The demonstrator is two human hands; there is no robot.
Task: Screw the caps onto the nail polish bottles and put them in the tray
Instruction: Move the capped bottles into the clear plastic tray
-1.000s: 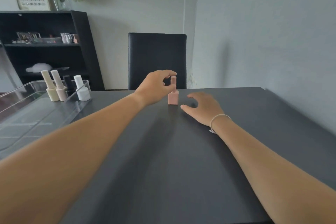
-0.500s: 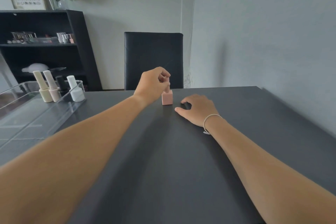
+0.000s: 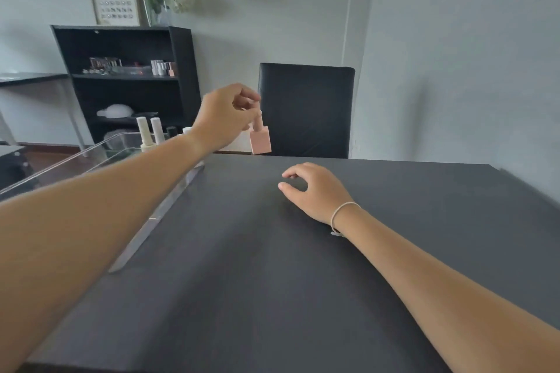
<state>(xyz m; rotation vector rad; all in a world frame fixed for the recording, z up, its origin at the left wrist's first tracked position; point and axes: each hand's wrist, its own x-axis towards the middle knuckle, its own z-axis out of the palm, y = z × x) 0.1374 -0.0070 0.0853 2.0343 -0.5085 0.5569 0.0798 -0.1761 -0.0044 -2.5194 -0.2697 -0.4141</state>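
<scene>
Left hand [image 3: 225, 118] pinches the cap of the pink nail polish bottle [image 3: 260, 140], bottle off the table [image 3: 272, 266], hanging at 12 o'clock. Right hand [image 3: 315, 191] rests on table, loosely curled, holding nothing. Clear tray [image 3: 91, 160] at 10 o'clock holds capped bottles [image 3: 145, 134]. No readable labels.

The table [image 3: 272, 281] is bare between the right hand [image 3: 315, 191] and the tray [image 3: 157, 215]. In the tray's far corner four bottles [image 3: 150, 133] stand close together; nearer, the tray is free.
</scene>
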